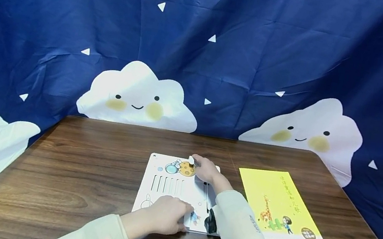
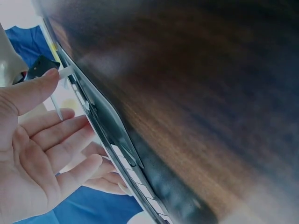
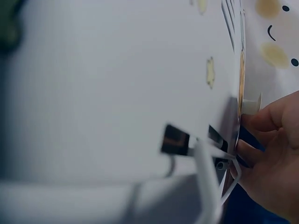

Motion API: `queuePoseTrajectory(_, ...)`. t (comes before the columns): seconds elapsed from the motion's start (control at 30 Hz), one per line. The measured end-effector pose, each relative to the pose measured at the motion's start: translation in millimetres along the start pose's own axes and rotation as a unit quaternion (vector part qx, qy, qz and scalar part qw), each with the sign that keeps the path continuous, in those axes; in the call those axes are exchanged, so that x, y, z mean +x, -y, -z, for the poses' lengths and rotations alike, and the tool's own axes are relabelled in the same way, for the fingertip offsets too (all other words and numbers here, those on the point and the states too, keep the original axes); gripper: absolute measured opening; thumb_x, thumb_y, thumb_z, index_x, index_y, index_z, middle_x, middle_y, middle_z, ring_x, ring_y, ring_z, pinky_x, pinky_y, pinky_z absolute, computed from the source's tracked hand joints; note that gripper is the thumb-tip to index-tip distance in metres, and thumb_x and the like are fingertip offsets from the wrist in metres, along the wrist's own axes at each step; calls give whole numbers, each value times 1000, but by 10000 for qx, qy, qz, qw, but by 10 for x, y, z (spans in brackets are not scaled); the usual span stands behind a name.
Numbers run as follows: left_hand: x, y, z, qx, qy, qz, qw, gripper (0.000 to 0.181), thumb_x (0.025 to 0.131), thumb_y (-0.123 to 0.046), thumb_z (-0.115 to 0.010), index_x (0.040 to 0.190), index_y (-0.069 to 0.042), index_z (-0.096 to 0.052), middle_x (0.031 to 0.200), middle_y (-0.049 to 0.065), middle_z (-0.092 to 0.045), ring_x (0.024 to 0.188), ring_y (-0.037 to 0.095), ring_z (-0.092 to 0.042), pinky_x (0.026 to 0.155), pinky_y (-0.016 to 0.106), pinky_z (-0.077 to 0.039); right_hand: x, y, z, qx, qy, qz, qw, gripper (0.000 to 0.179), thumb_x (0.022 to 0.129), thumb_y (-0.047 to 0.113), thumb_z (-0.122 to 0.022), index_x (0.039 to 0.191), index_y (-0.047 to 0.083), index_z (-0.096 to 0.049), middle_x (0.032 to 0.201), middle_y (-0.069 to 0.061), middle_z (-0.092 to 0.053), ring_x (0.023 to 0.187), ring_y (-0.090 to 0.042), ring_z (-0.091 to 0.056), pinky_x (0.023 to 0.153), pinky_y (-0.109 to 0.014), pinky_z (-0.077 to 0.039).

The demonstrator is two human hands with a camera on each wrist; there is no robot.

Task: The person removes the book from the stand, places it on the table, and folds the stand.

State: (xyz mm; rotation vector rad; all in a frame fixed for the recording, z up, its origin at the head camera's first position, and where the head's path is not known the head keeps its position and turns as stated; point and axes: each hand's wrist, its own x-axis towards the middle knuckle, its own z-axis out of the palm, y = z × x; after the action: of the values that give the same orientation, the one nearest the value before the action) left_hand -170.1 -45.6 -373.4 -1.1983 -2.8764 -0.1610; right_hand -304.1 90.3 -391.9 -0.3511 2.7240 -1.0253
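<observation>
A white activity board (image 1: 144, 183) printed with space cartoons lies on the table in the head view. At its top edge my right hand (image 1: 206, 169) pinches a small white knob (image 1: 191, 160) beside the printed moon. The right wrist view shows the flanged knob (image 3: 252, 105) at the fingertips of the right hand (image 3: 275, 154). My left hand (image 1: 167, 215) rests on the board's lower part, near its front edge. In the left wrist view the left hand (image 2: 51, 144) has mostly straight fingers along the board, its thumb near a small white tab (image 2: 66, 72).
A yellow booklet (image 1: 267, 187) with a giraffe and a child printed on it lies right of the board. The brown wooden table (image 1: 93, 162) ends at a blue curtain (image 1: 232, 58) with clouds. A black device (image 1: 211, 222) sits by the right wrist.
</observation>
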Motion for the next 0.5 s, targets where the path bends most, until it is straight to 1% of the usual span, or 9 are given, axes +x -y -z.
queuePoseTrajectory(0.17,5,9,-3,-34,29,-32,10000,29,69,-31,-69,91,-14,-60,72,-11,-54,56,3,-42,48,21,-38,-16,1,-20,-144,-2,42,9999,53,81,-2,-39,133,6,-31,134,-10,-32,123,-26,-25,100,-39,-19)
queuePoseTrajectory(0.23,4,30,-13,-120,30,-96,9999,32,72,-34,-66,96,-13,-60,78,-9,-58,63,3,-48,55,22,-43,-34,-1,-32,-310,-3,99,9995,50,85,3,-39,134,6,-29,134,-11,-32,123,-26,-25,100,-39,-20)
queuePoseTrajectory(0.27,0,45,-18,-213,35,-115,9997,34,74,-36,-64,98,-12,-60,77,-9,-57,65,3,-50,57,22,-44,-44,-1,-34,-413,-8,143,9990,49,87,6,-39,134,5,-29,135,-12,-31,123,-27,-24,100,-40,-20)
queuePoseTrajectory(0.3,-5,64,-19,-349,59,-119,9993,37,77,-39,-60,101,-10,-59,81,-7,-59,71,4,-53,62,23,-45,-60,3,-29,-526,-27,192,9984,47,88,10,-39,134,5,-28,134,-13,-31,123,-28,-23,100,-40,-19)
queuePoseTrajectory(0.33,-14,87,-11,-500,76,-91,9987,42,80,-41,-56,105,-8,-59,84,-5,-61,76,6,-55,66,24,-46,-78,8,-15,-634,-54,234,9977,47,90,15,-39,134,5,-27,134,-13,-31,123,-28,-23,99,-42,-19)
queuePoseTrajectory(0.4,-31,148,23,-846,96,25,9964,51,85,-45,-47,113,-3,-55,98,1,-61,91,11,-55,77,26,-45,-119,29,31,-809,-130,390,9959,48,91,23,-39,134,4,-27,134,-15,-31,124,-29,-22,99,-44,-19)
queuePoseTrajectory(0.47,-54,221,93,-1097,38,227,9937,55,88,-46,-40,118,-1,-50,107,6,-58,99,16,-52,83,29,-42,-164,53,105,-1010,-247,603,9927,50,92,27,-39,134,3,-28,134,-16,-31,124,-30,-20,99,-44,-19)
queuePoseTrajectory(0.5,-65,265,136,-1146,-49,338,9928,57,88,-46,-38,121,0,-47,116,9,-53,106,18,-48,88,31,-38,-193,67,149,-1121,-315,711,9907,51,91,29,-39,133,2,-28,134,-15,-31,124,-29,-20,99,-44,-18)
